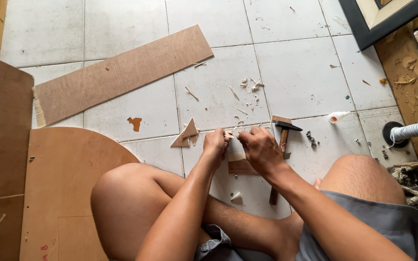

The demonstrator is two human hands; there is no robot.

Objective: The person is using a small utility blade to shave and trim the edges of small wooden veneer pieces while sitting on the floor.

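Observation:
My left hand [216,142] and my right hand [260,147] meet over the white tiled floor, fingers closed on a thin light wooden sliver [231,135] held between them. Whether the right hand also grips a tool is hidden by the fingers. Under the hands lies a small wooden block [240,164]. A hammer [282,145] with a black head and wooden handle lies just right of my right hand. Triangular plywood offcuts [186,134] sit left of my left hand. My bare knees frame the hands.
A long plywood strip [122,72] lies at the upper left, a rounded plywood panel [59,188] at the lower left. Wood shavings [250,89] are scattered ahead. A small glue bottle [337,116] lies at right, beside a ribbed hose [414,130] and a picture frame [378,24].

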